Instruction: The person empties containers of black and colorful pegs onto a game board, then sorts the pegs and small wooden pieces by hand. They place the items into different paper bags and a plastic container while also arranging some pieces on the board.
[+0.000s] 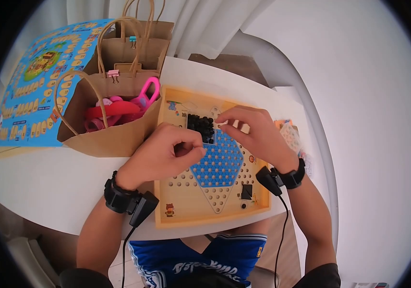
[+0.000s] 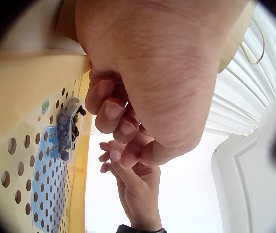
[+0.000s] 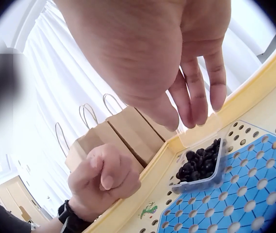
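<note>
A clear plastic box [image 3: 218, 170] full of small black pieces [image 1: 200, 127] sits on a wooden game board [image 1: 172, 211] with a blue, holed star pattern [image 1: 217, 165]. My right hand [image 1: 256, 127] hovers over the box, fingers nearly straight. In the right wrist view its fingertips are right at a clear upright flap [image 3: 196, 138], apparently the box's lid. My left hand [image 1: 169, 149] is held above the board's left side, near the box. Its fingers are curled in, thumb against the index finger, and nothing shows between them.
Brown paper bags [image 1: 133, 129] stand at the board's left, the nearest with pink and red items [image 1: 114, 113] inside. A blue printed game sheet [image 1: 28, 96] lies beyond them. Small packets [image 1: 289, 137] lie right of the board. A black square [image 1: 247, 192] is on the board's lower right.
</note>
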Demonstrator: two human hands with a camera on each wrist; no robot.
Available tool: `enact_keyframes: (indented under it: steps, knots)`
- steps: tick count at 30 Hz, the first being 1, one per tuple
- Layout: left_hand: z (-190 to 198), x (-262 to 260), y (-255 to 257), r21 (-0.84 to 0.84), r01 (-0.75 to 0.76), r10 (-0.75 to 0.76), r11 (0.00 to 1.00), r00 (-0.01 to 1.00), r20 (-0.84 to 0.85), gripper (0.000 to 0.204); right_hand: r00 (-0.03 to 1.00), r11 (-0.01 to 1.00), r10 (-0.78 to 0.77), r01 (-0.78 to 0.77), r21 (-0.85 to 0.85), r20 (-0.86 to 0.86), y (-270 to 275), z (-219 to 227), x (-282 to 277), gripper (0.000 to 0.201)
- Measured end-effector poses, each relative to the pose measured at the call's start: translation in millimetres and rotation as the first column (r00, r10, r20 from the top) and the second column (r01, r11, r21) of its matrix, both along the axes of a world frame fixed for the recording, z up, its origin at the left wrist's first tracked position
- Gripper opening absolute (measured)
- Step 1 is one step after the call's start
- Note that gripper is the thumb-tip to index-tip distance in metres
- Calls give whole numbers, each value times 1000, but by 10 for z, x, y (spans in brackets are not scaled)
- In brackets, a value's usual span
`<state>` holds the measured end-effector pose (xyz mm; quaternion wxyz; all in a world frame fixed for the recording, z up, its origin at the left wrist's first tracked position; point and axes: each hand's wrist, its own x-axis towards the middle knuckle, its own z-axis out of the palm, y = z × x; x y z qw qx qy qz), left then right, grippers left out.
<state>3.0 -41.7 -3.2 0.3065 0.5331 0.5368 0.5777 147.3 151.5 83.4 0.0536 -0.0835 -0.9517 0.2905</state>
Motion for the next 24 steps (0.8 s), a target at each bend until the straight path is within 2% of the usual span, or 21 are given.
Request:
enact_keyframes:
  steps: [2, 5, 7, 8, 10, 13, 17, 22, 24]
  knots:
    - [-4, 5, -5, 7, -6, 6, 1000, 1000, 6, 15, 1000, 1000, -19, 18, 16, 15, -1, 26, 115, 14]
    - [-4, -11, -5, 20, -9, 10, 1000, 999, -51, 16, 994, 993, 26, -38, 113, 107, 18, 47, 445, 15]
    - [-23, -3, -1, 22, -3, 4, 1000, 999, -41, 17, 958, 984, 84, -123, 127, 276, -29, 38, 694, 13]
    - [-29, -2, 2, 24, -7, 8, 1000, 999, -36, 17, 956, 984, 87, -127, 129, 280, -60, 42, 797, 13]
    - [-37, -2, 1, 38, -11, 12, 999, 999, -37, 16, 867, 983, 162, -183, 0, 472, -133, 35, 970, 15]
    - [-67, -2, 10, 52, -14, 16, 999, 999, -38, 16, 827, 981, 163, -193, 0, 538, -234, -31, 1133, 17]
    - [-51, -3, 14, 46, -7, 9, 999, 999, -41, 16, 830, 974, 200, -226, -15, 520, -250, -139, 1242, 15]
    - [-42, -1, 7, 44, -14, 15, 999, 999, -29, 16, 800, 939, 223, -330, 99, 557, -303, -131, 1220, 12]
    - [-41, 2, 11, 56, -11, 12, 998, 1000, -21, 16, 801, 941, 221, -325, 95, 556, -285, -88, 1182, 11]
